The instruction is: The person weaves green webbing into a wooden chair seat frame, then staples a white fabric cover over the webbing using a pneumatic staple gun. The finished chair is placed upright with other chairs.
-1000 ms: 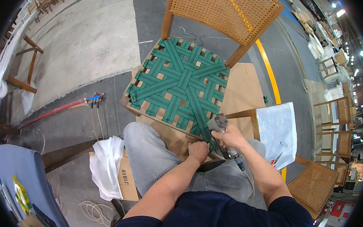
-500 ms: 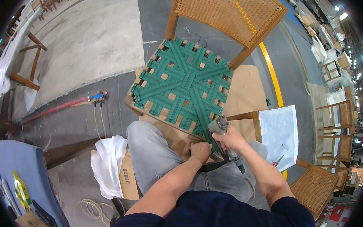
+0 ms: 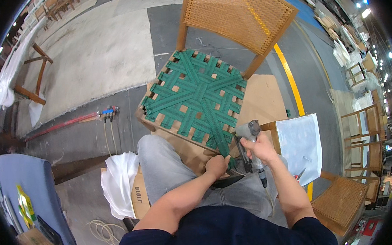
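A wooden chair stands before my knees, its seat woven with green webbing (image 3: 194,95) and its cane backrest (image 3: 239,16) on the far side. One diagonal webbing strap (image 3: 221,139) runs to the near right corner of the seat. My left hand (image 3: 217,166) is closed on the end of that strap, just past the corner. In my right hand (image 3: 264,149) is an air staple gun (image 3: 249,131), gripped by its handle to the right of the corner and apart from the strap. An air hose trails from the gun's lower end.
Flat cardboard (image 3: 262,98) lies under the chair. To the right, a white sheet (image 3: 299,145) carries scissors (image 3: 301,173); a cane chair (image 3: 340,203) stands beyond. On the left are a blue padded panel (image 3: 26,177), white cloth (image 3: 120,181) and a coiled hose (image 3: 105,231).
My right hand has lifted the staple gun away from the seat corner, to the right. My left hand stays on the strap end. The view has shifted slightly.
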Demonstrator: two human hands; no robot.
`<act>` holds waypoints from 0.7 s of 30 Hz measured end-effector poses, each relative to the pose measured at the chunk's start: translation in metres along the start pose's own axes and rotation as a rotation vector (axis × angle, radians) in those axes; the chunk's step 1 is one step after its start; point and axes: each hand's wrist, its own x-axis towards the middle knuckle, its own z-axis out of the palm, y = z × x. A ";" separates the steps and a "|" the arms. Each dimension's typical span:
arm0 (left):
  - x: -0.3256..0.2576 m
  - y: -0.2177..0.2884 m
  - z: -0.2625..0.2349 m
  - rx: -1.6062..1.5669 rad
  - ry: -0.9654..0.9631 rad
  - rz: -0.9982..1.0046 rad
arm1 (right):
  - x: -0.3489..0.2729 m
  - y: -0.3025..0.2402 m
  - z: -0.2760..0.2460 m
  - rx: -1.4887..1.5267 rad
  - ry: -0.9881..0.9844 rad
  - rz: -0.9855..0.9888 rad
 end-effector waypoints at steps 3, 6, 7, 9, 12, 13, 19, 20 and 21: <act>-0.009 0.002 -0.011 -0.153 0.009 0.039 | -0.010 0.005 -0.015 0.024 0.075 -0.026; -0.019 0.001 -0.036 -0.569 -0.119 0.096 | -0.016 0.016 -0.019 0.099 0.076 -0.059; -0.012 0.000 -0.051 -0.900 -0.262 0.071 | -0.016 0.017 -0.017 0.123 0.065 -0.067; -0.001 0.007 -0.084 -1.064 -0.278 0.004 | -0.013 0.027 -0.018 0.062 0.059 -0.011; 0.027 0.011 -0.123 -1.040 -0.301 -0.008 | -0.005 0.032 -0.008 0.025 0.023 0.021; 0.037 0.005 -0.127 -1.058 -0.252 -0.023 | 0.000 0.023 0.003 0.018 -0.003 0.011; 0.072 -0.004 -0.113 -1.121 -0.200 -0.043 | 0.006 0.008 0.021 -0.047 -0.021 0.067; 0.076 -0.007 -0.111 -1.130 -0.203 -0.041 | 0.010 0.006 0.022 -0.074 -0.022 0.085; 0.079 -0.008 -0.109 -1.137 -0.207 -0.038 | 0.012 0.006 0.023 -0.100 -0.022 0.104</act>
